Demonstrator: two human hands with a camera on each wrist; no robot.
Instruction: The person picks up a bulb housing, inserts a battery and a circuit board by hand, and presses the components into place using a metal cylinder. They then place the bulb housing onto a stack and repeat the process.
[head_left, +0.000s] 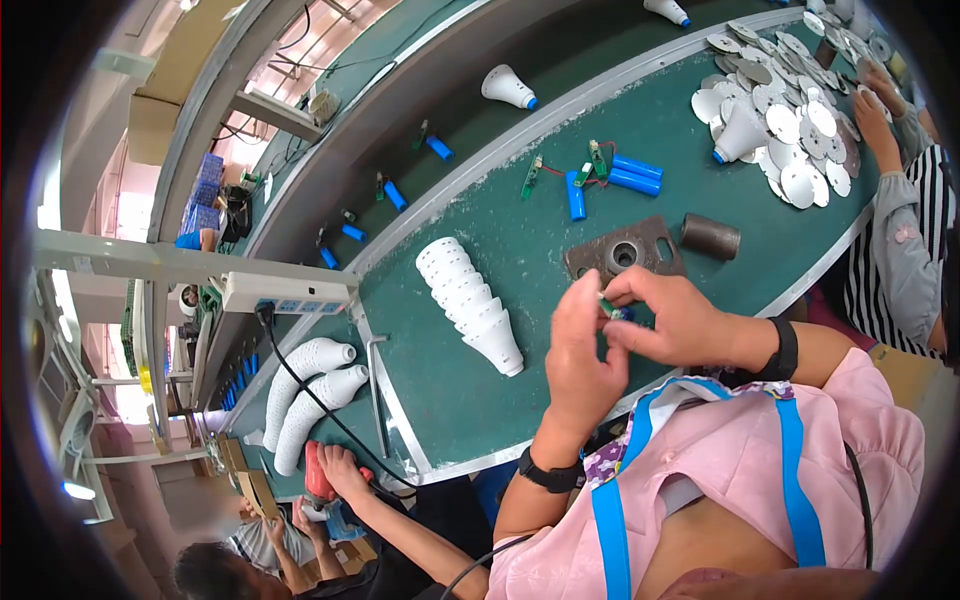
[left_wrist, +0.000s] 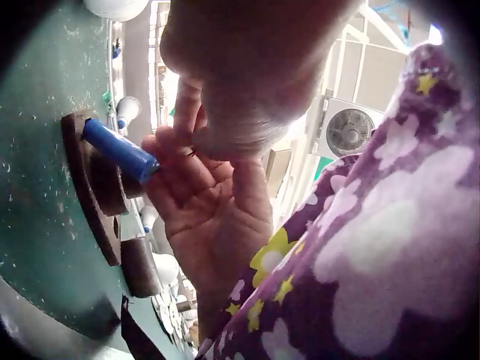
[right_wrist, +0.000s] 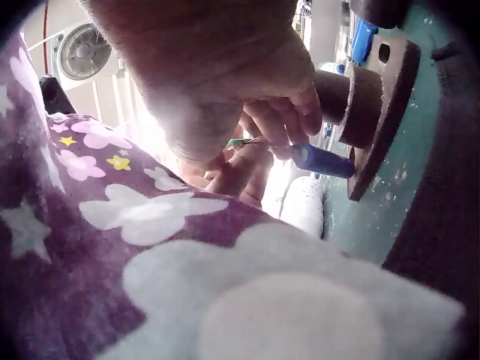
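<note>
A small green circuit board (head_left: 608,307) is pinched between the fingertips of my left hand (head_left: 582,365) and my right hand (head_left: 680,318). Below the fingers, a blue cylindrical battery (left_wrist: 120,150) slants beside the rusty metal fixture (head_left: 592,262); in the right wrist view, the same battery (right_wrist: 322,161) hangs close under the fingertips. The fixture is a flat plate with a raised ring, just beyond my hands. To its right lies a metal tube (head_left: 710,237). My fingers hide much of the board.
Blue batteries wired to boards (head_left: 635,175) lie behind the fixture. Stacked white lamp housings (head_left: 465,300) lie to the left, white discs (head_left: 790,120) at far right. On the left, another person's hand (head_left: 343,472) holds a red power tool (head_left: 318,475); a person in stripes (head_left: 905,250) works at right.
</note>
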